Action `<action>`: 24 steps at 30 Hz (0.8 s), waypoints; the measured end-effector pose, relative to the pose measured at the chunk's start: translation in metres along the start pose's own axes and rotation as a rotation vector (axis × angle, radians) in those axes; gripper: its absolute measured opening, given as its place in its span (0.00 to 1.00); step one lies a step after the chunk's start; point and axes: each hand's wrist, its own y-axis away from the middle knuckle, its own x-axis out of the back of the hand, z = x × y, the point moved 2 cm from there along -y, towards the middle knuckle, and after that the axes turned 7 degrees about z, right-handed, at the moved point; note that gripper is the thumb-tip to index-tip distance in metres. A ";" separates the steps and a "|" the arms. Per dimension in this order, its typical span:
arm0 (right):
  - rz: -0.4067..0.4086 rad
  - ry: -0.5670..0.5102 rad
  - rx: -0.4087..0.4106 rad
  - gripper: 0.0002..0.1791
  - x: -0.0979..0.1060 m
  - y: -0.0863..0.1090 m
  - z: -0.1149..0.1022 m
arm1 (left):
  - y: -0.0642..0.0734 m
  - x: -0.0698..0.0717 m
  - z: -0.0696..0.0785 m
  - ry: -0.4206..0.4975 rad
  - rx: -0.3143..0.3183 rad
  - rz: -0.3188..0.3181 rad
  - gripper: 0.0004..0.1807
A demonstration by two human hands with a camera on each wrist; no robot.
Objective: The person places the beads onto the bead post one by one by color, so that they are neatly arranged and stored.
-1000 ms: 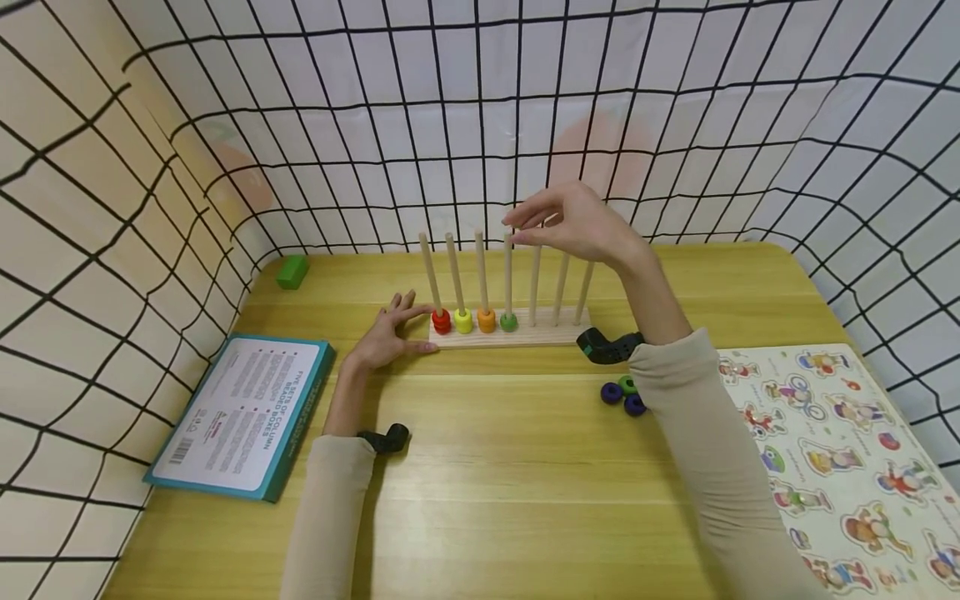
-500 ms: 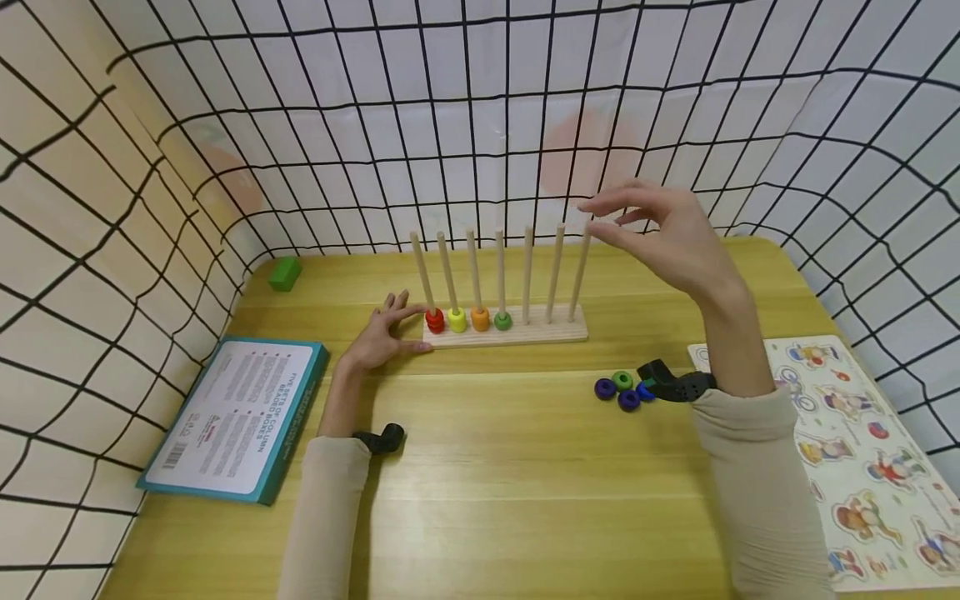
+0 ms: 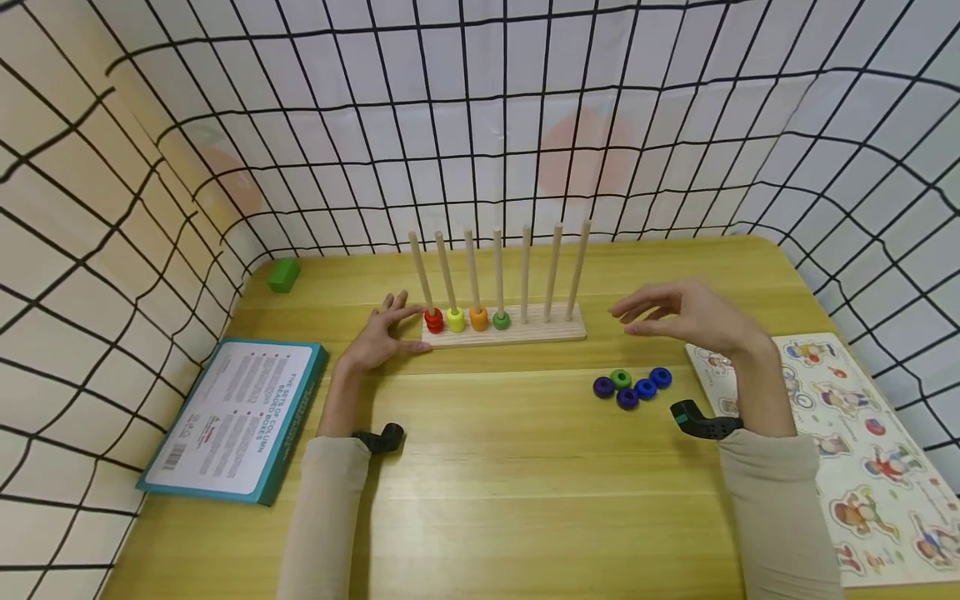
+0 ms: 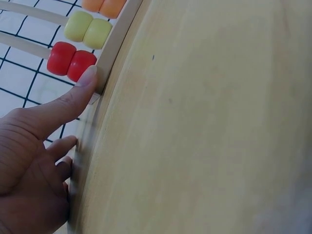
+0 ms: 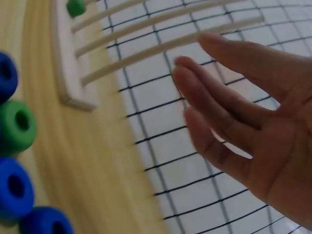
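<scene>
This looks like a children's play or learning spot, set on a wood-grain tabletop [image 3: 525, 508]. Toys show it: a pegged bead rack [image 3: 517, 333], a picture board [image 3: 840, 492] of cartoon figures, a green block [image 3: 283, 275] and a teal box [image 3: 228, 417] marked "FIVE SETS OF COLUMN BEADED BOXES". A black grid [image 3: 506, 98] over pale backing [image 3: 450, 62] encloses the back and sides, hiding the wider room.

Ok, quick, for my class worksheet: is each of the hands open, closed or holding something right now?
Left hand: holding one end of the wooden bead rack.
Right hand: open, holding nothing.
</scene>
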 end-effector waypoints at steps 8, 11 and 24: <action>-0.255 -0.121 -0.114 0.21 -0.022 -0.006 0.048 | 0.000 0.001 -0.001 -0.001 -0.017 0.002 0.40; -0.284 -0.121 -0.156 0.21 -0.026 -0.005 0.054 | -0.001 0.000 0.000 -0.006 -0.015 0.000 0.39; -0.341 -0.074 -0.164 0.18 -0.036 -0.009 0.061 | 0.000 0.000 0.001 -0.012 0.002 0.003 0.40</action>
